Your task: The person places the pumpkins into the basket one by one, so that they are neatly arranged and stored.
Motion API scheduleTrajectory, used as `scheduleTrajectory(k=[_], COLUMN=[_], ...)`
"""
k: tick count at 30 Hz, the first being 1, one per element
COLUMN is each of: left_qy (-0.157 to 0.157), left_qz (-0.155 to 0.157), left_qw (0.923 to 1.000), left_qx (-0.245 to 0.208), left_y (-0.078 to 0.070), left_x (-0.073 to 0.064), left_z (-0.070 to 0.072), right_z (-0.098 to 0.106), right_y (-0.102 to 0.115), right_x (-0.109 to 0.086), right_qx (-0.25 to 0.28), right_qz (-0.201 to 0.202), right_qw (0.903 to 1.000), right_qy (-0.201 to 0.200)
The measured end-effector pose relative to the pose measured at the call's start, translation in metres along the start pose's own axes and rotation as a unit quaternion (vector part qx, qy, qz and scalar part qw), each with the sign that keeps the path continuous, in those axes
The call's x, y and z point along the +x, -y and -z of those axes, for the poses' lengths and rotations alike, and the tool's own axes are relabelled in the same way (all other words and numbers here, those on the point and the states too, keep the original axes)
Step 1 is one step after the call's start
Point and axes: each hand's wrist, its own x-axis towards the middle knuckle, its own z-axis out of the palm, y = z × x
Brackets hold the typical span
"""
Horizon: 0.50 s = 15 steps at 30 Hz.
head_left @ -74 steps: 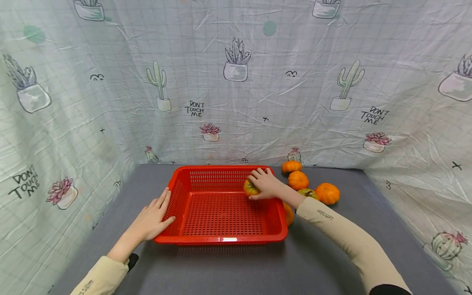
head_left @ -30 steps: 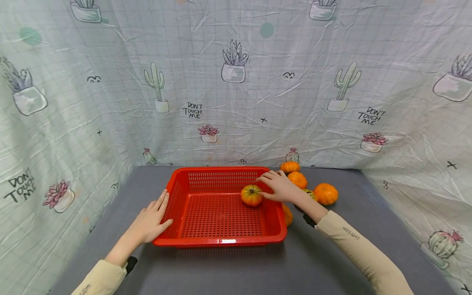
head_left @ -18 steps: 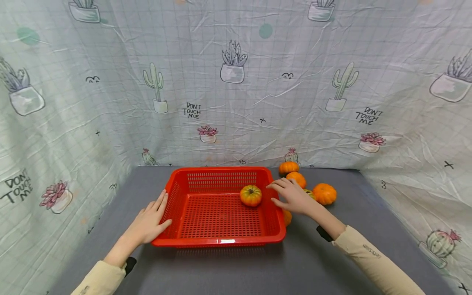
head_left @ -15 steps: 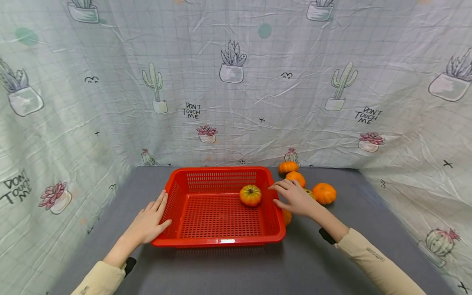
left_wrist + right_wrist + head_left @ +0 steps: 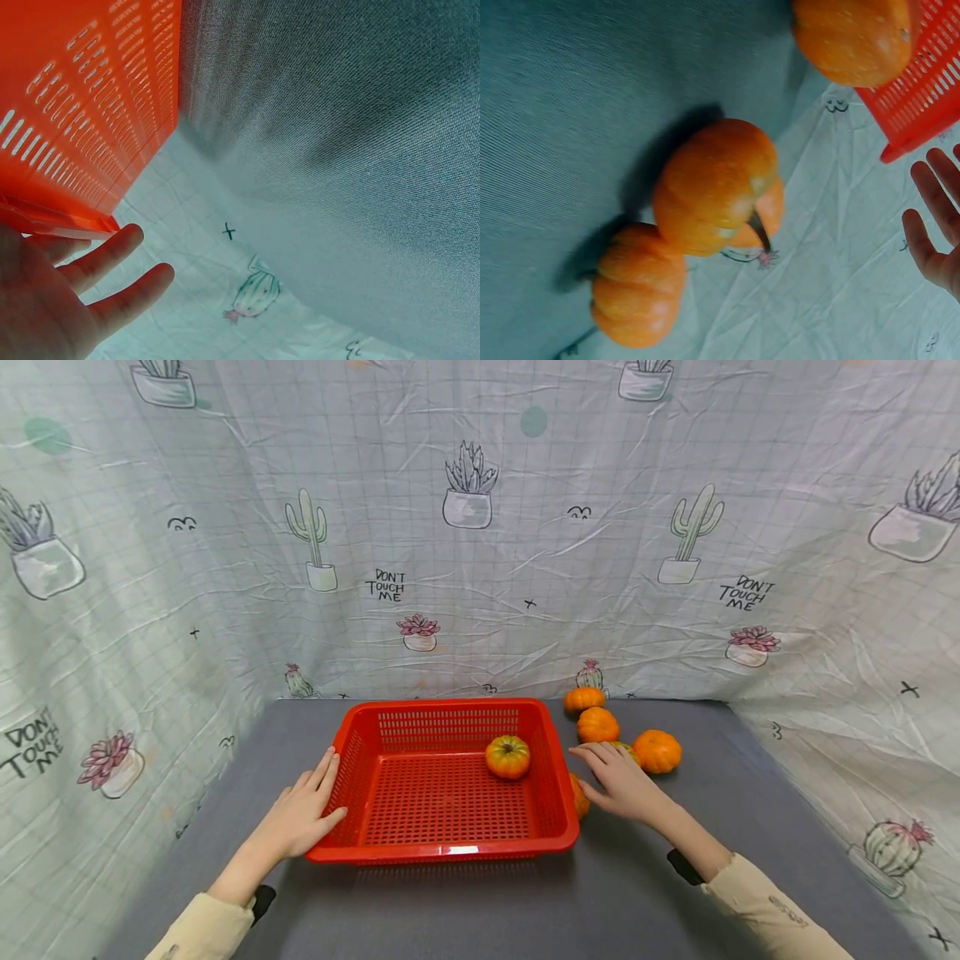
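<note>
A red plastic basket [image 5: 450,850] sits mid-table, with one green-and-orange pumpkin [image 5: 508,757] inside near its right wall. My left hand [image 5: 300,810] rests on the basket's left rim, fingers extended; the left wrist view shows its fingers [image 5: 135,296] spread beside the rim. To the right of the basket hovers my right hand [image 5: 622,785], its fingers loosely bent and holding nothing. Under and beyond it lie small pumpkins: an orange one [image 5: 657,752], a greenish one [image 5: 626,750] partly hidden by the hand, and another [image 5: 580,797] against the basket's right side.
Two more orange pumpkins, one [image 5: 597,725] in front of the other [image 5: 584,700], lie by the basket's back right corner. A grey cloth [image 5: 450,914] covers the table. Printed curtains [image 5: 480,577] enclose the back and both sides.
My right hand has let go of the green-and-orange pumpkin inside the basket, then moved right, out over the rim toward the other pumpkins. The left hand has stayed on the rim.
</note>
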Motion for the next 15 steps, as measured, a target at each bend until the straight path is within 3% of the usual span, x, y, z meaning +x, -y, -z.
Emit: scheduleTrajectory(k=[9, 15], left_qy=[0.006, 0.009], left_qz=[0.002, 0.002], left_qw=[1.0000, 1.0000], left_qx=[-0.004, -0.004], left_y=[0.001, 0.001], left_x=[-0.001, 0.000], left_z=[0.002, 0.002], right_z=[-0.008, -0.016], right_y=[-0.003, -0.003], right_x=[-0.011, -0.010], right_qx=[0.000, -0.012], right_qz=[-0.025, -0.019], right_qw=[0.9948, 0.9909], right_qy=[0.098, 0.133])
